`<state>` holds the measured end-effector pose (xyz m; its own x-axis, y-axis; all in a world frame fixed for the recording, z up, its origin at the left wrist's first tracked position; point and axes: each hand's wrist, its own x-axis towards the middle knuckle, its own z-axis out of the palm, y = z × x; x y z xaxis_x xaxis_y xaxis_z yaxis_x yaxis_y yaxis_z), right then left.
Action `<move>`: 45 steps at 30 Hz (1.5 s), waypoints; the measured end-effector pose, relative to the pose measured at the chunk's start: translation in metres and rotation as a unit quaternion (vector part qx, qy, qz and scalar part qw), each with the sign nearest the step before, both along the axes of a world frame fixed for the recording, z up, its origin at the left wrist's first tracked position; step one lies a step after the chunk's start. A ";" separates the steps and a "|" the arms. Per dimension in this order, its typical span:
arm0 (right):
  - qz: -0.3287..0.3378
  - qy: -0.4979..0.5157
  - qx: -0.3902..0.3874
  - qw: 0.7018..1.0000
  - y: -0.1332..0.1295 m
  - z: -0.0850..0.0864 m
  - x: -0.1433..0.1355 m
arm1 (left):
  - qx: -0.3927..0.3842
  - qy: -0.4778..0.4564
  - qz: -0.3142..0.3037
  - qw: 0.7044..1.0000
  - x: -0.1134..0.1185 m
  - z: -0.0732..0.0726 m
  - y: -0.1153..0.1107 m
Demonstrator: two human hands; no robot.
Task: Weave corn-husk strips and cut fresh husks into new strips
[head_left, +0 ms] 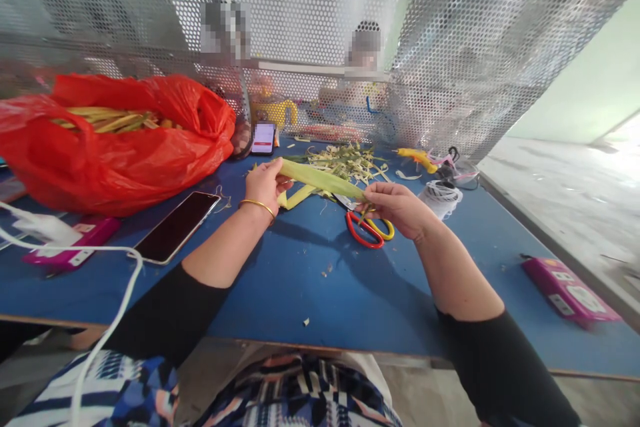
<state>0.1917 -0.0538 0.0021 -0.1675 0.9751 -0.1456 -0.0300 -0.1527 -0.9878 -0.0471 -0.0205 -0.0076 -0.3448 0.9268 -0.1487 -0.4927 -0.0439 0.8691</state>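
A long, flat, pale green leaf strip [323, 178] is stretched between my two hands above the blue table. My left hand [267, 185], with a gold bangle at the wrist, pinches its left end. At the other end, the fingers of my right hand [395, 205] close on the strip. Scissors [367, 232] with one red and one yellow handle lie just below my right hand; their blades are partly hidden. Another pale green strip [301, 196] lies folded beneath the held one. Behind it is a heap of green and cream plant trimmings [345, 161].
A red plastic bag [145, 170] of similar strips fills the left side. Nearer lie a dark-screened phone [176, 227] and a magenta box [80, 247] with a white cable. White string [441, 197] and another magenta box [570, 290] sit at right. A perforated metal screen [310, 7] rises behind.
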 end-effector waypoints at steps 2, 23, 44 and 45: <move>0.000 0.004 -0.012 1.000 0.000 -0.002 -0.002 | -0.005 -0.005 0.010 1.000 0.000 0.001 0.001; -0.115 -0.152 0.174 0.966 0.009 -0.017 -0.012 | -0.029 0.305 -0.416 0.856 0.020 -0.020 -0.020; 0.094 -0.708 0.119 0.690 -0.001 -0.013 -0.015 | -0.145 0.165 -0.231 0.948 0.014 -0.017 -0.003; 0.084 -0.678 0.126 0.719 0.000 -0.012 -0.012 | -0.146 0.159 -0.225 0.950 0.013 -0.017 -0.002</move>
<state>0.1794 -0.0534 -0.0101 -0.1566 0.9818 -0.1074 0.9851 0.1476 -0.0879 -0.0338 -0.0221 -0.0247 0.0055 0.9264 -0.3766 -0.1160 0.3746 0.9199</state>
